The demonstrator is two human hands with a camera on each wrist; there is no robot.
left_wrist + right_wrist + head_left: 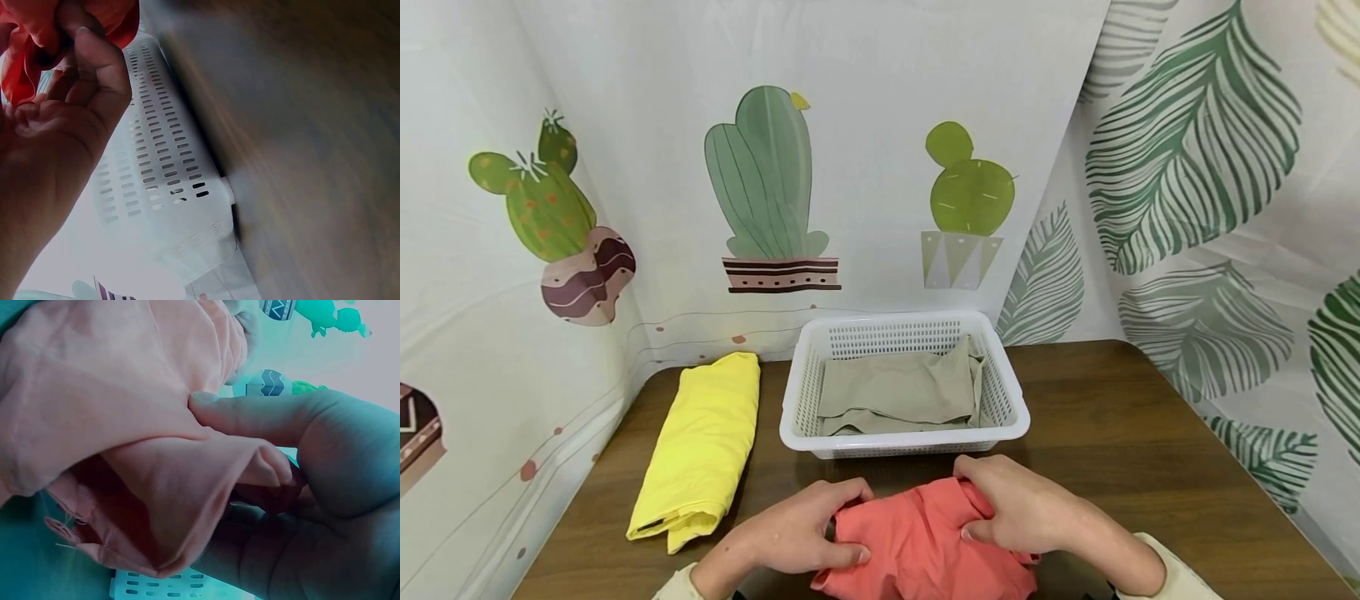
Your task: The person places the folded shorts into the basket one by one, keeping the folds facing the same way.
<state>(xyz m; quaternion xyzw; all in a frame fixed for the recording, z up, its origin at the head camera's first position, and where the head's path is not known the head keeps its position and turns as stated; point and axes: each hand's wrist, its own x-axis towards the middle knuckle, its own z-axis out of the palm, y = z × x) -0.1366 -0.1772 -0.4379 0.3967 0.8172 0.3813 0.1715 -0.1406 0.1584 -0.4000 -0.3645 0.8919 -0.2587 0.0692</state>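
Note:
A crumpled coral-red cloth (pixel 917 542) is held between both hands near the front of the table. My left hand (pixel 805 525) grips its left side, thumb on the near face and fingers behind. On the opposite side my right hand (pixel 1030 508) pinches the cloth, its thumb pressing into the fabric. In the right wrist view the cloth (pixel 125 394) hangs in folds, with loose threads along an edge. The left wrist view shows curled fingers around a bunch of the red cloth (pixel 25 69). The cloth's full shape cannot be told.
Behind the hands stands a white perforated basket (pixel 906 442) with a folded grey-beige cloth (pixel 895 387) in it. A folded yellow cloth (pixel 707 442) lies to the left on the dark wooden table (pixel 1097 417). Patterned curtains (pixel 880 125) hang at the back and sides.

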